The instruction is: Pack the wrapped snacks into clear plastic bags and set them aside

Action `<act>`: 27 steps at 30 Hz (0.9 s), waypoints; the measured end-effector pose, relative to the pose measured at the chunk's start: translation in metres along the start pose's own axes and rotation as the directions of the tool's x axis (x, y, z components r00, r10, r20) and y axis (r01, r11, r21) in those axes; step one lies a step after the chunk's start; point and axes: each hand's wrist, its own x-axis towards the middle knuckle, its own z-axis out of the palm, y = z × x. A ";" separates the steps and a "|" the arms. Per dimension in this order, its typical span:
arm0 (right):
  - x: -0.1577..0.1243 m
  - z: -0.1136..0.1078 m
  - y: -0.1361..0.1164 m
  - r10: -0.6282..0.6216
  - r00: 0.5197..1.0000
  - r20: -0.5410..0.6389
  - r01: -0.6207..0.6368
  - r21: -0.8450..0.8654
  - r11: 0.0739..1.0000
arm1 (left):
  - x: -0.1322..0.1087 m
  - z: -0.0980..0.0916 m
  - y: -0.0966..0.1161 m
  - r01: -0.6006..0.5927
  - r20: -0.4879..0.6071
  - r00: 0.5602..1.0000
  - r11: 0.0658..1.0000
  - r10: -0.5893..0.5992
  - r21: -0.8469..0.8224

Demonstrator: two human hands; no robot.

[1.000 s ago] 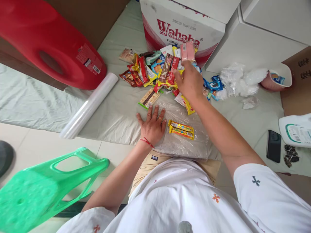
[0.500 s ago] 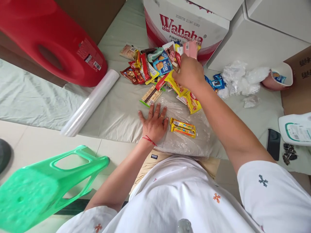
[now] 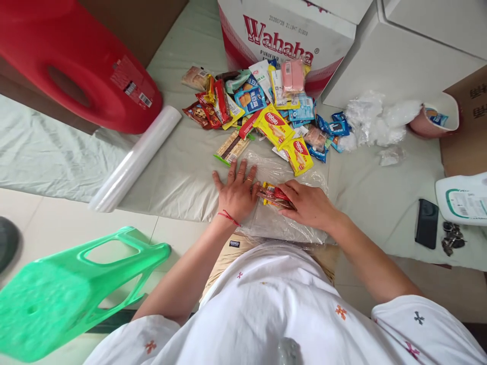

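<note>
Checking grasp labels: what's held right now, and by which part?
Right hand: red and brown wrapped bars, gripped by the end nearer that hand's wrist. Left hand: nothing held, spread flat at the clear plastic sheet.

We're wearing a roomy white short-sleeved T-shirt (image 3: 243, 309), pretty wrinkled down the front and dotted with small flared-cross prints. There's a bright orange cross print (image 3: 341, 312) on the body, plus a tiny pinkish cross print (image 3: 239, 275), a rusty orange cross print (image 3: 150, 347) on the left sleeve (image 3: 127, 334), and dark grey (image 3: 419, 318) and magenta (image 3: 412, 350) cross prints on the right sleeve (image 3: 399, 314). Below that, we've got tan fabric trousers (image 3: 216, 271) with a little black rectangular label (image 3: 234, 244). Our left hand (image 3: 236, 196) sports a thin gold-coloured ring (image 3: 249, 178), with a knotted red cord bracelet (image 3: 229, 218) round the wrist.
</note>
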 end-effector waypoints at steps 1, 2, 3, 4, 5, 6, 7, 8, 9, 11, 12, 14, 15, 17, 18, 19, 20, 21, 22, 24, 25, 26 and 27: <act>0.000 0.001 0.000 0.005 1.000 -0.018 -0.005 0.018 1.000 | 0.000 0.001 0.000 0.000 0.000 1.000 1.000 0.000 0.001; 0.000 0.002 0.001 0.013 0.999 -0.033 -0.012 0.038 0.999 | 0.000 0.001 0.000 -0.001 -0.002 1.000 1.000 0.001 0.003; 0.000 0.002 0.003 0.024 0.999 -0.044 -0.022 0.056 0.998 | 0.000 0.001 -0.001 -0.003 -0.004 1.000 1.000 0.003 0.007; 0.000 0.002 0.005 0.038 0.998 -0.049 -0.035 0.070 0.997 | 0.000 0.002 -0.001 -0.005 -0.008 1.000 1.000 0.005 0.010; 0.001 0.002 0.007 0.052 0.997 -0.049 -0.048 0.078 0.996 | 0.000 0.002 -0.001 -0.008 -0.013 1.000 1.000 0.008 0.014; 0.001 0.001 0.009 0.063 0.997 -0.045 -0.059 0.081 0.995 | 0.000 0.002 -0.001 -0.010 -0.018 1.000 1.000 0.010 0.016; 0.002 0.001 0.011 0.070 0.997 -0.043 -0.067 0.082 0.994 | 0.000 0.002 -0.001 -0.011 -0.022 1.000 1.000 0.011 0.016; 0.003 0.000 0.012 0.076 0.996 -0.047 -0.072 0.084 0.994 | 0.000 0.002 -0.001 -0.011 -0.025 1.000 1.000 0.011 0.015; 0.004 -0.002 0.012 0.080 0.995 -0.059 -0.074 0.091 0.993 | 0.000 0.002 -0.001 -0.011 -0.026 1.000 1.000 0.011 0.013; 0.007 -0.005 0.009 0.089 0.991 -0.103 -0.077 0.112 0.991 | 0.000 0.002 0.000 -0.010 -0.027 1.000 1.000 0.010 0.005; 0.008 -0.007 0.005 0.091 0.989 -0.119 -0.077 0.117 0.990 | 0.000 0.001 0.000 -0.010 -0.027 1.000 1.000 0.010 0.000; 0.011 -0.009 -0.004 0.083 0.990 -0.113 -0.071 0.108 0.992 | 0.000 0.001 0.000 -0.012 -0.029 1.000 1.000 0.011 -0.005; 0.011 -0.009 -0.009 0.077 0.993 -0.094 -0.068 0.092 0.993 | 0.000 0.000 0.000 -0.012 -0.030 0.999 1.000 0.012 -0.006; 0.012 -0.008 -0.017 0.074 0.996 -0.056 -0.071 0.048 0.996 | 0.000 0.000 0.000 -0.013 -0.029 1.000 1.000 0.012 -0.008; 0.011 -0.006 -0.020 0.074 0.996 -0.043 -0.073 0.024 0.997 | 0.000 0.001 0.000 -0.013 -0.029 0.999 1.000 0.013 -0.010; 0.010 -0.004 -0.022 0.074 0.997 -0.037 -0.074 0.002 0.997 | 0.000 0.001 0.000 -0.014 -0.031 0.999 1.000 0.014 -0.012; 0.009 -0.002 -0.023 0.072 0.997 -0.035 -0.073 -0.019 0.997 | 0.000 0.001 0.000 -0.015 -0.033 0.999 1.000 0.014 -0.014; 0.008 0.000 -0.023 0.068 0.997 -0.035 -0.070 -0.035 0.997 | 0.000 0.001 0.000 -0.014 -0.036 0.999 1.000 0.014 -0.014; 0.006 0.002 -0.022 0.061 0.998 -0.034 -0.062 -0.047 0.997 | 0.000 0.001 0.000 -0.013 -0.039 0.999 1.000 0.012 -0.014; 0.003 0.004 -0.018 0.038 0.999 -0.033 -0.040 -0.062 0.997 | -0.001 0.001 0.001 -0.006 -0.043 0.999 1.000 0.006 -0.011; 0.002 0.004 -0.017 0.026 0.999 -0.033 -0.028 -0.067 0.997 | -0.001 0.001 0.001 -0.004 -0.043 0.999 1.000 0.003 -0.010; 0.001 0.004 -0.015 0.013 0.999 -0.035 -0.015 -0.070 0.997 | -0.001 0.001 0.001 -0.003 -0.042 0.999 1.000 0.003 -0.010; 0.000 0.004 -0.015 0.004 0.999 -0.041 -0.006 -0.072 0.997 | -0.001 0.001 0.001 -0.004 -0.041 0.999 1.000 0.003 -0.011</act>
